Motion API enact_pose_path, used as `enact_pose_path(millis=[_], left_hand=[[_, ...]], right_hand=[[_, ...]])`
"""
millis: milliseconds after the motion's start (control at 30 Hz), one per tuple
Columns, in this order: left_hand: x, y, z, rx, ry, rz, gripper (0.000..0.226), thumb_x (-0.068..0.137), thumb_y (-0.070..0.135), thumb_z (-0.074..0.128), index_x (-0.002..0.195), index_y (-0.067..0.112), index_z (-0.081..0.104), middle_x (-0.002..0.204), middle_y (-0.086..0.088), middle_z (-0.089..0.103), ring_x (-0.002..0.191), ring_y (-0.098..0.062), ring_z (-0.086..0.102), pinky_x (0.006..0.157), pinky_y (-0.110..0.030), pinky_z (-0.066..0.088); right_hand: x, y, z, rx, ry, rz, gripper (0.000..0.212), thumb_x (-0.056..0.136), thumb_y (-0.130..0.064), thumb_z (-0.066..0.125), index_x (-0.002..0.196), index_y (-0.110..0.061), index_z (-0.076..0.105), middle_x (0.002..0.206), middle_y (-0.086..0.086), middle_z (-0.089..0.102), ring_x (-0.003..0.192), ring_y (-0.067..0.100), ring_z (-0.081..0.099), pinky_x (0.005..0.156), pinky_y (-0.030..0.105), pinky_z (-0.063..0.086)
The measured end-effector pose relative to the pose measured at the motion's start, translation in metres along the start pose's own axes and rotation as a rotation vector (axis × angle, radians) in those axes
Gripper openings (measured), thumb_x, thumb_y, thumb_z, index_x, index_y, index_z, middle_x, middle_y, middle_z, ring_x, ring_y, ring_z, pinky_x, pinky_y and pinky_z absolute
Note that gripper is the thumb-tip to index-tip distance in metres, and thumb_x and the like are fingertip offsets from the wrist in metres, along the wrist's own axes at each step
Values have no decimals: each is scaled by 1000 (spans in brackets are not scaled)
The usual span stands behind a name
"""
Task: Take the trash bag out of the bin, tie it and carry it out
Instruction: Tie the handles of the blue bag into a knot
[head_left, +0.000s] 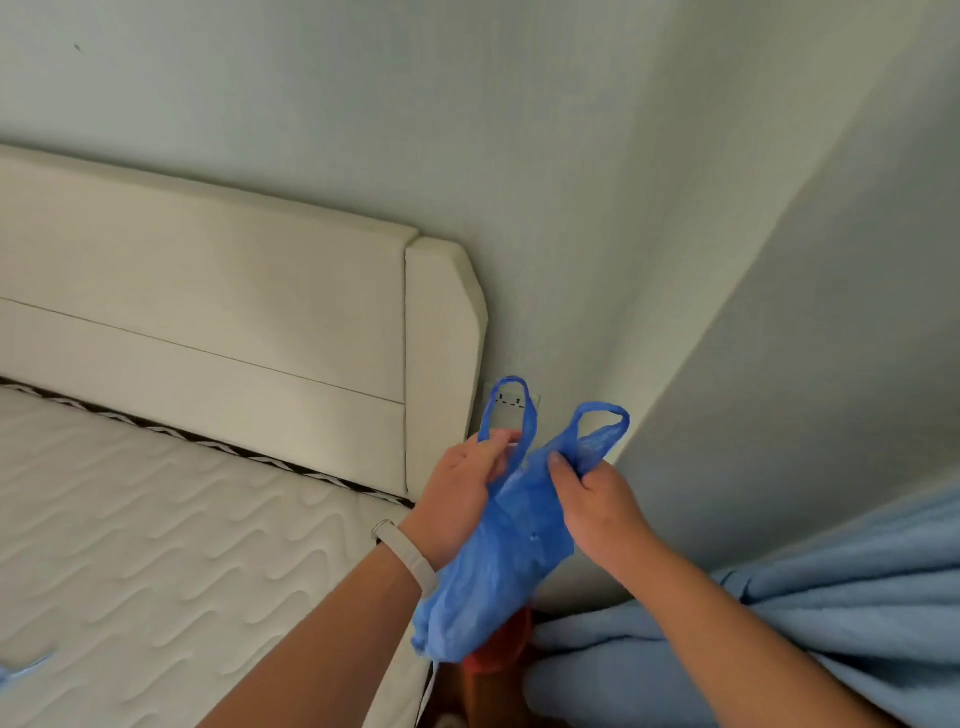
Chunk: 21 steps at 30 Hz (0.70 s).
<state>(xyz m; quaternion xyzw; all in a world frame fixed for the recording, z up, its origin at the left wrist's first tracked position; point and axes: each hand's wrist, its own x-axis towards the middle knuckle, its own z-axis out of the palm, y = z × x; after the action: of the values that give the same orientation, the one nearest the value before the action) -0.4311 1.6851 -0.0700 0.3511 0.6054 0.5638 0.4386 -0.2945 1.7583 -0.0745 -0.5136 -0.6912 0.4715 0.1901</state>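
Both hands up holding a blue bag (498, 561) by its handles, left hand (460, 499) on one loop, right hand (597, 506) on the other. Bed (156, 519) on the left, blue curtain (857, 597) on the right.

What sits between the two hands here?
In the head view, the gathered neck of the blue trash bag lies between the left hand and right hand.

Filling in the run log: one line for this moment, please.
stage: tying | blue trash bag: lifted | left hand: grips one handle | right hand: grips other | knot: not yet made
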Motion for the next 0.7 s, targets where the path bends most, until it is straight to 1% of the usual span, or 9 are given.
enact_pose_path(millis=[67, 133, 233, 300, 467, 533, 600, 667, 700], left_hand=[[2, 17, -3, 100, -83, 2, 48, 95, 37, 43, 49, 26, 46, 59, -13, 36, 69, -15, 46, 75, -29, 43], [3, 24, -3, 261, -148, 30, 44, 94, 44, 43, 56, 23, 40, 54, 2, 36, 57, -13, 35, 60, -33, 34], [5, 24, 0, 463, -192, 202, 44, 92, 46, 41, 65, 13, 39, 57, 3, 36, 52, -12, 32, 53, -34, 30], [7, 28, -1, 442, -146, 274, 42, 92, 44, 44, 69, 8, 42, 60, 2, 38, 53, -11, 34, 54, -32, 32], [7, 57, -4, 135, -23, 242, 36, 95, 34, 48, 68, 10, 46, 61, 0, 47, 58, -15, 45, 61, -30, 43], [7, 72, -2, -14, -72, 207, 39, 94, 35, 48, 71, 5, 49, 65, -11, 50, 63, -23, 49, 66, -35, 49], [6, 86, 0, -121, -110, 182, 41, 96, 33, 47, 78, -3, 55, 73, -17, 62, 68, -30, 57, 71, -39, 54], [2, 100, 2, -187, -173, 153, 50, 98, 33, 44, 83, -12, 58, 72, -21, 66, 60, -31, 60, 64, -40, 53], [0, 106, 1, -186, -198, 151, 54, 98, 35, 43, 75, -12, 57, 61, -20, 60, 50, -29, 53, 55, -35, 48]], right_hand=[[-2, -17, -8, -2, 34, -56, 40, 96, -33, 47, 74, -1, 57, 68, 20, 64, 62, 30, 61, 62, 45, 49], [-4, -32, -14, 37, 60, -99, 38, 95, -33, 47, 78, 0, 56, 76, 26, 64, 62, 33, 58, 65, 50, 50], [-8, -53, -17, 34, 79, -177, 33, 96, -32, 46, 78, -7, 57, 75, 20, 64, 62, 29, 58, 62, 42, 50], [-12, -63, -19, -22, 134, -261, 28, 96, -31, 45, 75, -14, 53, 69, 9, 59, 58, 17, 53, 55, 29, 44], [-12, -74, -34, -30, 241, -425, 19, 94, -26, 48, 82, -12, 47, 75, 9, 52, 61, 17, 51, 55, 30, 45], [-16, -83, -36, 91, 225, -389, 14, 96, -20, 47, 88, -12, 55, 75, 7, 57, 62, 13, 56, 55, 21, 45], [-17, -91, -37, 399, 181, -243, 21, 95, -16, 45, 94, -7, 64, 72, 5, 66, 66, 13, 64, 58, 19, 48], [-17, -98, -40, 740, 76, -152, 31, 88, -19, 45, 90, 4, 65, 68, 17, 66, 67, 32, 64, 62, 37, 52], [-16, -102, -43, 811, 71, -126, 35, 85, -21, 44, 86, 7, 65, 69, 24, 65, 69, 36, 62, 65, 45, 53]])
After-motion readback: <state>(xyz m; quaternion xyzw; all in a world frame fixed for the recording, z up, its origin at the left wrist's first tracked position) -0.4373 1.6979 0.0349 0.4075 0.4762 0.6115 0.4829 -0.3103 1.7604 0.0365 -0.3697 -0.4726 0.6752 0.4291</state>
